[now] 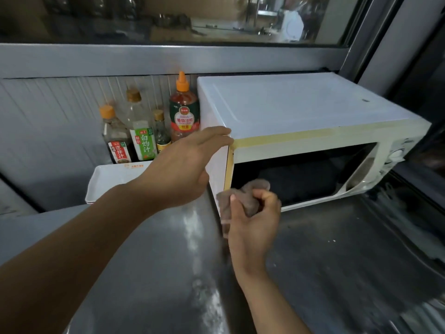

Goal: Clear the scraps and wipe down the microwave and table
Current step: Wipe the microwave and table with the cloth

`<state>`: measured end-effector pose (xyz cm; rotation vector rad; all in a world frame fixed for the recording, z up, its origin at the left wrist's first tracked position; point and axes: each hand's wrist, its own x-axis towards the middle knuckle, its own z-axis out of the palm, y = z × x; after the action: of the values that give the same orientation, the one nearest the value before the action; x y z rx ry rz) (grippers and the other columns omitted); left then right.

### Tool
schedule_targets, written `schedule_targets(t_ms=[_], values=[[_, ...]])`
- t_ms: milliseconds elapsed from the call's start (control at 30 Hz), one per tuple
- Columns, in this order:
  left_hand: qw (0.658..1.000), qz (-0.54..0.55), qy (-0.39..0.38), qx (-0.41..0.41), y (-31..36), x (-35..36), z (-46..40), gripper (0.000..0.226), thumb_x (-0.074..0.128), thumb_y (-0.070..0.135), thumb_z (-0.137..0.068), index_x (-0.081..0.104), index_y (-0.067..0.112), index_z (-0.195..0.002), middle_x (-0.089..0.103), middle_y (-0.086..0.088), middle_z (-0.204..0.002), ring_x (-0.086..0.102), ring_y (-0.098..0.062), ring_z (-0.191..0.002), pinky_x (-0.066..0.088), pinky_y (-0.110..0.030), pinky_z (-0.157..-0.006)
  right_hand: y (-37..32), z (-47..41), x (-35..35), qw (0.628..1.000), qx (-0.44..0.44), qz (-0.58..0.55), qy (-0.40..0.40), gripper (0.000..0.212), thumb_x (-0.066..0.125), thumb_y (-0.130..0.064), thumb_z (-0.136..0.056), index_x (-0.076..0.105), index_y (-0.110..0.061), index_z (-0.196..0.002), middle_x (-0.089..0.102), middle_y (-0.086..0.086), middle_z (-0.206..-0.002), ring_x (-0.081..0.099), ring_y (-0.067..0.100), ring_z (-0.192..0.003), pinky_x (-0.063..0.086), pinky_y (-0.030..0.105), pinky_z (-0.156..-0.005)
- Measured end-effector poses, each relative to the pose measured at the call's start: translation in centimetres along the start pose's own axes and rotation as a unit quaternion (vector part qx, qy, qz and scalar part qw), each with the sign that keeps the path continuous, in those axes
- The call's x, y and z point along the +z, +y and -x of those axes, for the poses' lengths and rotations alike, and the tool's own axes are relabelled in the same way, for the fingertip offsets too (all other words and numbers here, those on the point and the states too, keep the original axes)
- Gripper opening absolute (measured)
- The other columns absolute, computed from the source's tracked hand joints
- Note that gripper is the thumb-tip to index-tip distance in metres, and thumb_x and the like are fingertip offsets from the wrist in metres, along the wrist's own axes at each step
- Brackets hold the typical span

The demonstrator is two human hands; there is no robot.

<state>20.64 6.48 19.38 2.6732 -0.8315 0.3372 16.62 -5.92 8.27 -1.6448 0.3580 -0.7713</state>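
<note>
A white microwave (pixel 289 107) with yellowed front trim stands on the steel table (pixel 149 273). Its dark door window faces me. My left hand (pixel 183 165) rests against the microwave's top front left corner, fingers spread on the edge. My right hand (pixel 252 225) is clenched around a brownish cloth (pixel 245 196), held at the lower left corner of the microwave's front, just above the tabletop. A few pale crumbs (pixel 332 241) lie on the table to the right of that hand.
Several sauce bottles (pixel 142 138) stand against the wall left of the microwave, the tallest a red one with an orange cap (pixel 184 109). A white tray (pixel 113 182) sits in front of them. A window ledge runs above.
</note>
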Motion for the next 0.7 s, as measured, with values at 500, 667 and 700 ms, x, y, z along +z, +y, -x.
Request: schedule_targets(t_ms=[500,667,700], values=[[0.999,0.030,0.005,-0.019,-0.4,1.7,-0.9,0.085,0.047,-0.012,-0.074,0.031,0.034,-0.144,0.026,0.020,-0.152,0.021,-0.001,-0.141,0.023,-0.023,-0.112,5.9,-0.2,3.3,0.973,-0.183,0.126,0.054,0.022,0.079,0.005,-0.064,0.059,-0.001,-0.071,0.057,0.012,-0.080,0.057,0.029,-0.074,0.052,0.038,-0.066],[1.000,-0.002,0.025,-0.018,-0.3,2.6,-0.6,0.086,0.048,-0.011,-0.074,0.028,0.033,-0.146,0.024,0.017,-0.154,0.020,-0.004,-0.141,0.016,-0.020,-0.110,10.1,1.4,3.2,0.977,-0.104,0.182,-0.034,0.031,0.082,-0.007,-0.064,0.055,-0.005,-0.078,0.053,0.013,-0.090,0.059,0.032,-0.077,0.054,0.043,-0.060],[0.999,-0.001,0.030,-0.018,-0.2,2.7,-0.5,0.085,0.048,-0.011,-0.074,0.029,0.031,-0.146,0.025,0.016,-0.154,0.021,-0.006,-0.141,0.018,-0.022,-0.111,10.1,1.5,3.1,0.974,-0.114,0.191,-0.043,0.031,0.082,-0.007,-0.064,0.055,-0.005,-0.078,0.053,0.013,-0.090,0.059,0.032,-0.078,0.055,0.042,-0.060]])
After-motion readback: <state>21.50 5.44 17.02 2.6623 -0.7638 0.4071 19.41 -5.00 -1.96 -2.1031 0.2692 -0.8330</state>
